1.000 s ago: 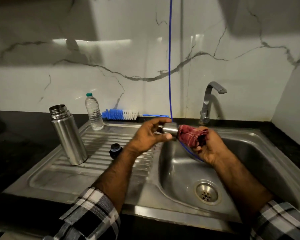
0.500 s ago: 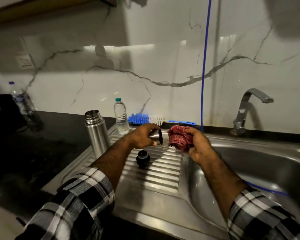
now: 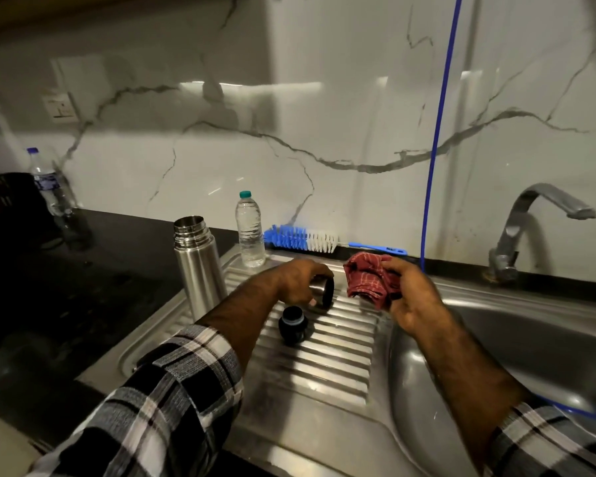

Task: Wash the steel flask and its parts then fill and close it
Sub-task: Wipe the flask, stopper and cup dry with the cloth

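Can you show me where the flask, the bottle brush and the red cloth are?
flask [image 3: 200,270]: head view, on its steel body, standing on the drainboard.
bottle brush [image 3: 300,238]: head view, on its blue and white bristles.
red cloth [image 3: 369,277]: head view, on the bunched fabric held in the right hand [image 3: 413,297].

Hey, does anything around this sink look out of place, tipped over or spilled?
Nothing is spilled or damaged. The one oddity is a thin blue hose hanging down the marble wall and trailing into the sink basin. The open steel flask stands upright on the drainboard.
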`<control>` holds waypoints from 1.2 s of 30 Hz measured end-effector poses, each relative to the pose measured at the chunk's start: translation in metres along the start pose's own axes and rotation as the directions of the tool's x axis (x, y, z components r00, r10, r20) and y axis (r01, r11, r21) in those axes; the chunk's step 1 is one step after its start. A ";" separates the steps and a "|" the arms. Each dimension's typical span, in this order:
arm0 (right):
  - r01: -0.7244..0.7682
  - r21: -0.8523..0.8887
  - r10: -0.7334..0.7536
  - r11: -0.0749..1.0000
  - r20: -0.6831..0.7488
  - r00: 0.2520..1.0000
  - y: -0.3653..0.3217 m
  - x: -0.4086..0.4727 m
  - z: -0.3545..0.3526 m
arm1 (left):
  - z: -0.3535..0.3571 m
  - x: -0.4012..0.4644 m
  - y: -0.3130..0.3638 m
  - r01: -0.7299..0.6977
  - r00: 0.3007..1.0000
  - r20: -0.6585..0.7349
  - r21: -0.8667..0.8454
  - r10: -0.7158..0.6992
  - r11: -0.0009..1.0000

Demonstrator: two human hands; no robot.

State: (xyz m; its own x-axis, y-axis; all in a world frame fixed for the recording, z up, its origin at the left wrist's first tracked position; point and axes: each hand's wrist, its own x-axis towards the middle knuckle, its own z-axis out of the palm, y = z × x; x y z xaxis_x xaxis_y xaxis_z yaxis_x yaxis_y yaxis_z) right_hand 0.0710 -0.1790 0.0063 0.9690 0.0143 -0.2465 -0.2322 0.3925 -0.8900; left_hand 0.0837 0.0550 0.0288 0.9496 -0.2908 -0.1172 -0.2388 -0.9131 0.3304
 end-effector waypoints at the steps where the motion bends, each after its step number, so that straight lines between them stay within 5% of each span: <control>1: -0.004 0.008 0.004 1.000 -0.001 1.000 0.001 0.000 -0.002 | 0.000 0.000 0.000 0.005 1.000 0.016 0.000 -0.005 1.000; 5: 0.008 0.047 -0.008 0.999 0.001 1.000 -0.002 -0.009 -0.010 | -0.003 -0.004 0.004 0.003 0.998 0.062 0.004 -0.004 1.000; 9: 0.039 0.050 -0.039 0.998 -0.005 0.999 -0.009 -0.018 -0.020 | -0.012 -0.015 0.023 -0.034 0.995 -0.096 0.026 0.036 0.999; 14: 0.060 -0.053 -0.060 0.997 0.002 0.998 -0.021 -0.042 -0.040 | 0.003 -0.031 0.074 -0.274 0.935 -0.305 -0.290 0.182 0.917; 20: 0.098 -0.105 -0.084 0.990 0.131 0.988 -0.032 -0.082 -0.078 | 0.045 -0.030 0.133 -0.353 0.915 -0.378 -0.581 0.142 0.733; 25: 0.176 -0.049 -0.163 0.983 0.194 0.967 -0.030 -0.104 -0.123 | 0.064 -0.047 0.179 -0.112 0.980 -0.168 -0.911 -0.109 0.398; 30: 0.183 -0.085 -0.171 0.979 0.131 0.976 -0.023 -0.115 -0.137 | 0.083 -0.045 0.206 0.015 0.979 -0.020 -0.986 -0.203 0.167; 36: 0.194 -0.056 -0.191 0.979 0.042 0.981 -0.018 -0.107 -0.148 | 0.090 -0.043 0.202 -0.007 0.997 -0.021 -0.985 -0.077 0.173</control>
State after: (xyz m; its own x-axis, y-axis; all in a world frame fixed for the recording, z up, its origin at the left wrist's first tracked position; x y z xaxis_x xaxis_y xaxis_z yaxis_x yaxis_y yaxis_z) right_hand -0.0414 -0.3237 -0.0082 0.9982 -0.0221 -0.0551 -0.0445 0.3358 -0.9409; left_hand -0.0236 -0.1427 0.0157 0.9692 -0.2137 -0.1226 0.1517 0.1252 0.9805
